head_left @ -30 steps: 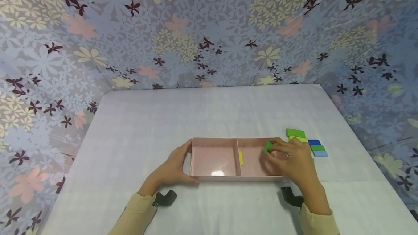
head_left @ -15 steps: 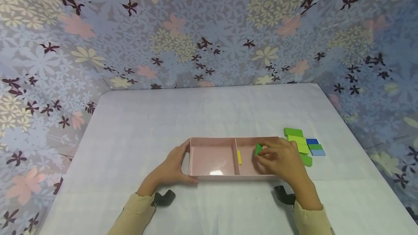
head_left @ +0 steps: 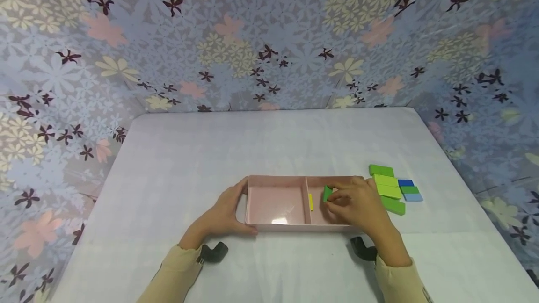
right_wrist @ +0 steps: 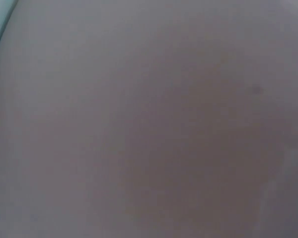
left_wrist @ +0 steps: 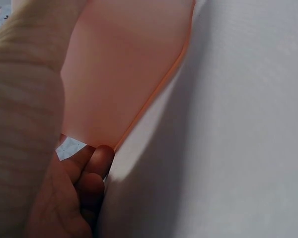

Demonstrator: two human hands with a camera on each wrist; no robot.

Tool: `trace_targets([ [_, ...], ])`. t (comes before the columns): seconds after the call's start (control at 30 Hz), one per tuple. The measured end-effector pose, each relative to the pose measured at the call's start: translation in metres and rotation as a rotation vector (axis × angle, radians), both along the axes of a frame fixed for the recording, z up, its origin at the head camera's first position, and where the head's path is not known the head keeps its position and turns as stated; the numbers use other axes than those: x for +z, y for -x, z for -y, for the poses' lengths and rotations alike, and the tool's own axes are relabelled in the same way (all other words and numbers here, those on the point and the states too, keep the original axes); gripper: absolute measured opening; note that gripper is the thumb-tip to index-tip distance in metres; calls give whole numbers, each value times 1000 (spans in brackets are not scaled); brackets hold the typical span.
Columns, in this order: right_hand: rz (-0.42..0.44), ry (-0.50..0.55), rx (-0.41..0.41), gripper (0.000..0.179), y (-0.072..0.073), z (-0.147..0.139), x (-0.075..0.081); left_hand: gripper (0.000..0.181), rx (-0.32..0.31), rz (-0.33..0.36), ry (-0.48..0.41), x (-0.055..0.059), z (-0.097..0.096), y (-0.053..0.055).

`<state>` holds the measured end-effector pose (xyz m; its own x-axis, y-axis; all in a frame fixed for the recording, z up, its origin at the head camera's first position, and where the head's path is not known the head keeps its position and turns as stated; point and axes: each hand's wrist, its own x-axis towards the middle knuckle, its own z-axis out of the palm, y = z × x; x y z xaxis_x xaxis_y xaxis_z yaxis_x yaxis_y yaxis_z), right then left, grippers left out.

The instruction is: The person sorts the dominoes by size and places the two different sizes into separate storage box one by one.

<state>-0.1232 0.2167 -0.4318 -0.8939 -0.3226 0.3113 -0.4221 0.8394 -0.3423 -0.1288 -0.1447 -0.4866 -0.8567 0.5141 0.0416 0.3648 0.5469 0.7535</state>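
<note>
Only head view shows the pinched green block point(head_left: 326, 194).

We've got a plain pale pink tray point(head_left: 275, 202), and in the left wrist view its side looks more salmon with an orange edge. Inside it we're seeing a bright yellow block point(head_left: 311, 202) and a mid-green block point(head_left: 327, 194). Next to that it's basically a paint chart: a grass-green block point(head_left: 381, 171), two lime blocks point(head_left: 387, 186), a second grass-green block point(head_left: 393, 205), then a royal blue block point(head_left: 406, 183), a small green block point(head_left: 409, 190) and a sky-blue block point(head_left: 413, 197). Tablecloth point(head_left: 236, 148) is whitish with a faint check. Our backdrop point(head_left: 294, 32) is super floral: cream, light blue, coral and dark maroon blooms on grey-blue. Sleeves point(head_left: 170, 275) are plain beige, wrist gadgets point(head_left: 214, 252) black.
</note>
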Motion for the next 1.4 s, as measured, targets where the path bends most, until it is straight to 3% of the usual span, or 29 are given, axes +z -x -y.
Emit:
trace_targets([
  [0.4,46,-58,105,11,10,12,-1,134,11,28,8,1,0,1],
  [0.63,139,-117,108,12,12,14,1,134,14,28,14,1,-1,2],
  [0.9,213,-118,112,10,12,19,-1,135,10,37,28,0,0,2],
  [1.17,225,-94,100,10,13,21,-3,134,20,20,9,1,1,3],
  [1.4,283,-132,73,12,11,24,-4,133,14,42,2,2,-1,1],
])
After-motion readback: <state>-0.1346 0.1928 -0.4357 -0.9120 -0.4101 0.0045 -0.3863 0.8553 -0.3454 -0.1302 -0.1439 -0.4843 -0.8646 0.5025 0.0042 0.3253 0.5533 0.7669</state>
